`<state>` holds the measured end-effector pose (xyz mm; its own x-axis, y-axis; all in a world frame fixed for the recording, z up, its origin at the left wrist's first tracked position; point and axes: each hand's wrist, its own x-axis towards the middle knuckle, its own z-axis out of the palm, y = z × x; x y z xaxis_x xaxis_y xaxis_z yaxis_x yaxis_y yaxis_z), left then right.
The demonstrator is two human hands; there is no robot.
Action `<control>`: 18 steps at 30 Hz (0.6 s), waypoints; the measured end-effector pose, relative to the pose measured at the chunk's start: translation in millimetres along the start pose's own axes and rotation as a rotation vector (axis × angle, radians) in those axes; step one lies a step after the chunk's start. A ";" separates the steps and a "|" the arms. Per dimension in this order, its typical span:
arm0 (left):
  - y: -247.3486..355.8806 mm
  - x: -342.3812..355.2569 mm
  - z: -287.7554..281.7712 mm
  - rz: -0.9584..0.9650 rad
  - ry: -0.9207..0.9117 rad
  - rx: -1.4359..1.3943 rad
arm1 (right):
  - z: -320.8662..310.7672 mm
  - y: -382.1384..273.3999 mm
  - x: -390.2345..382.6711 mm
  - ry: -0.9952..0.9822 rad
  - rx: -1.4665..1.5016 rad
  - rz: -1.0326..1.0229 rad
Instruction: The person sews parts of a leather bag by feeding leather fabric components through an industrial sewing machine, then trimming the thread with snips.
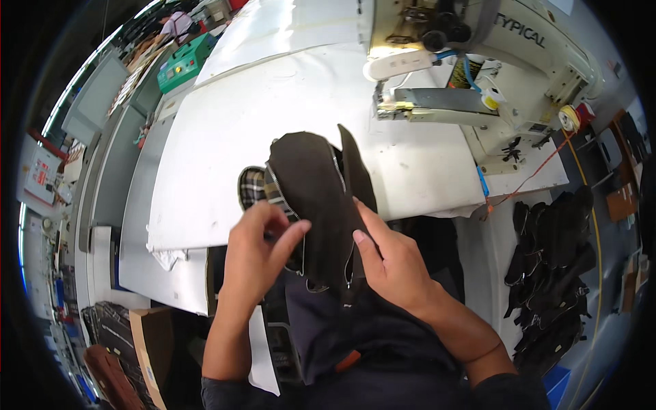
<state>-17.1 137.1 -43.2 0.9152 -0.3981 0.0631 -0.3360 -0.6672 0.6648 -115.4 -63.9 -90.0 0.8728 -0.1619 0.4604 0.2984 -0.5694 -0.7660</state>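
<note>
A dark brown fabric bag piece [309,181] with metal zips along its edges is held upright over the table's front edge. Plaid lining [253,183] shows at its left side. My right hand [396,263] grips the right edge of the piece, thumb in front; some of its fingers are hidden. My left hand [256,249] is by the left zip, its thumb over the fabric and its fingers bent, with a gap between thumb and fingers. A flap [352,160] stands up on the right of the piece.
The white worktable [212,147] lies ahead. A sewing machine [533,61] with a long arm [444,100] stands at the back right. Dark zipped pieces [550,253] hang or lie at the right. Far left are a green machine [184,63] and another person [179,24].
</note>
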 end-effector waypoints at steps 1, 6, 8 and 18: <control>-5.6 5.1 3.5 -0.008 -0.015 -0.039 | 3.8 0.2 -0.9 -0.009 -0.028 -0.003; -26.4 41.7 40.2 -0.003 -0.018 -0.162 | 27.3 3.3 -8.0 -0.040 -0.335 -0.224; -30.9 48.8 36.1 -0.100 -0.128 -0.376 | 32.5 8.8 -9.8 -0.026 -0.407 -0.261; -38.7 28.2 45.5 0.067 -0.050 0.002 | 37.4 21.5 -6.1 -0.021 -0.394 -0.209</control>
<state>11.6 123.1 -101.0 0.8783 -0.4731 0.0699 -0.3968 -0.6395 0.6585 -99.8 -45.0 -126.0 0.8183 0.0030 0.5747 0.3024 -0.8526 -0.4262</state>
